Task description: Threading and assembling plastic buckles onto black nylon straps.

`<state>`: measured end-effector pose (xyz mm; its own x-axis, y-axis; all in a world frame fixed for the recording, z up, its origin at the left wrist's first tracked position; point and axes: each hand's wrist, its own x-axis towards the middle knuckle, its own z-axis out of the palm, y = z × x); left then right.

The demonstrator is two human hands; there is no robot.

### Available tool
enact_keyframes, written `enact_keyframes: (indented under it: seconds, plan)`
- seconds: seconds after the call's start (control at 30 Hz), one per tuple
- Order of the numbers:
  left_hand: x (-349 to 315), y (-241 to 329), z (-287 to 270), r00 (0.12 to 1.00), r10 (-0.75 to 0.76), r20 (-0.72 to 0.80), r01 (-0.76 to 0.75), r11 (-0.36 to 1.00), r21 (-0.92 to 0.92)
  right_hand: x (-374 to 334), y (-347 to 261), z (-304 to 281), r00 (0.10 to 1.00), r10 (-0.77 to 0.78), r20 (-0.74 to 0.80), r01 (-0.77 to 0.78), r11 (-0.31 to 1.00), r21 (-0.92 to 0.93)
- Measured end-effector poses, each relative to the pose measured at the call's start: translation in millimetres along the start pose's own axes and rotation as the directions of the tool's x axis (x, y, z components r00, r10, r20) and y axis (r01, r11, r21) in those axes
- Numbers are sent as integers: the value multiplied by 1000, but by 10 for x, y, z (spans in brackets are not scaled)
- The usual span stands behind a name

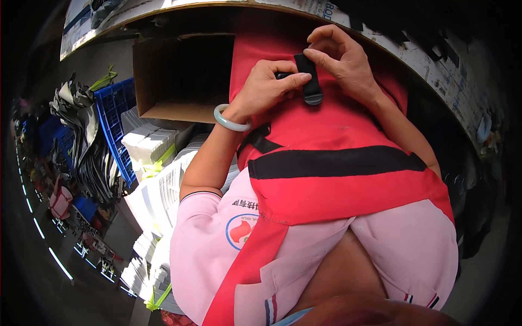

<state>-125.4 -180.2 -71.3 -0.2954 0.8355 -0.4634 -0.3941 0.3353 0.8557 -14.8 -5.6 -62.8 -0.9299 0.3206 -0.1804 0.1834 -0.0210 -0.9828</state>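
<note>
A short black webbing strap (pixel 308 70) with a dark plastic buckle (pixel 314 99) at its lower end hangs over my red apron. My left hand (pixel 270 85) is closed on the strap, its thumb pressing across the middle. Another dark piece (pixel 283 75) shows between its curled fingers; its kind cannot be made out. My right hand (pixel 343 61) has its thumb tip at the strap's upper end, with the index finger curved above it. Whatever lies behind that thumb is hidden. A pale bangle (pixel 231 119) circles my left wrist.
A worktable edge (pixel 402 58) curves across the far side, black pieces lying on it. Left of my lap stands an open cardboard box (pixel 174 111). Beyond are a blue plastic crate (pixel 115 127), stacked white sheets (pixel 149 142) with yellow-green ties and grey layered material (pixel 89 146).
</note>
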Motion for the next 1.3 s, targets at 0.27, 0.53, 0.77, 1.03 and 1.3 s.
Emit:
enact_keyframes:
  seconds: [0.27,0.53,0.77,1.03,1.3]
  plan:
    - [-709,-115,-1090,601,170,-781,-8,978,207,91,126,3,982,129,139,-122,991,-55]
    - [104,-148,29,855,395,-337,-415,910,13,154,-120,251,950,217,224,-198,975,-102]
    - [260,-27,-9,979,82,-189,-167,855,-491,118,-95,-33,959,261,112,-275,950,145]
    - [272,52,61,959,273,-71,-280,954,-107,77,126,-189,805,346,481,-584,606,541]
    - [401,-6,44,985,72,-158,-128,915,-382,340,-149,-710,824,-519,-226,193,633,-750]
